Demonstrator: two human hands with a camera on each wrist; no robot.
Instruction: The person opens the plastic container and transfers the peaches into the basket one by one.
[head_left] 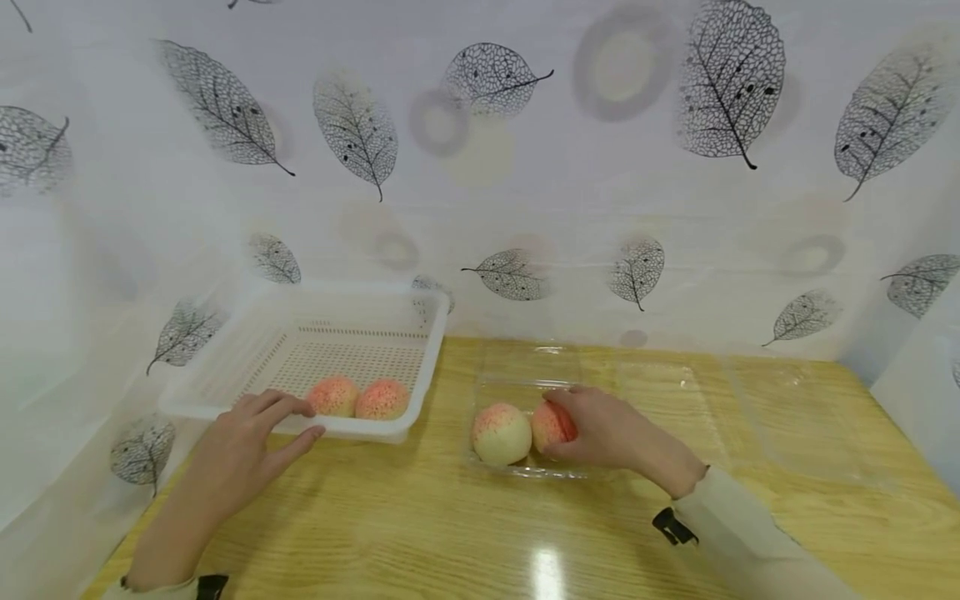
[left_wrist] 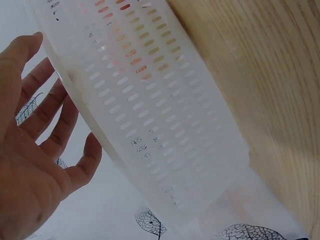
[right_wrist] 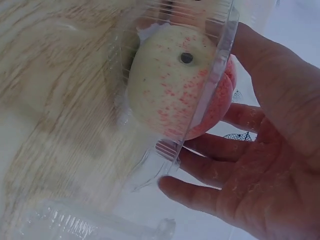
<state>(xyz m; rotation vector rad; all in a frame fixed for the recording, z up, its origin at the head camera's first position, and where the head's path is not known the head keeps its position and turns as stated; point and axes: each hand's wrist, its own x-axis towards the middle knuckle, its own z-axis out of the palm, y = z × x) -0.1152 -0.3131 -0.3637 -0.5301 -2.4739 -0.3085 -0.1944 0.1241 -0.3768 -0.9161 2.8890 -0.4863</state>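
Note:
My right hand point(head_left: 603, 429) grips a peach point(head_left: 553, 427) in a clear plastic box point(head_left: 525, 472), thumb and fingers around its upper part. In the right wrist view, the pale, red-speckled underside of that peach point(right_wrist: 165, 90) shows through the box's wall. Left of it in the box sits another peach point(head_left: 501, 435). At the front rim of a white perforated basket point(head_left: 375, 427), my left hand point(head_left: 240, 458) hovers with loosely bent fingers and holds nothing; whether a fingertip touches the rim is unclear. Inside the basket, two peaches point(head_left: 332, 396) lie side by side at the front right.
Two more clear plastic boxes point(head_left: 667, 408) lie faintly visible on the right of the wooden table point(head_left: 420, 517). A pale sheet printed with leaves point(head_left: 525, 200) hangs behind and along the sides. The plastic box's clear lid point(head_left: 528, 362) lies folded back.

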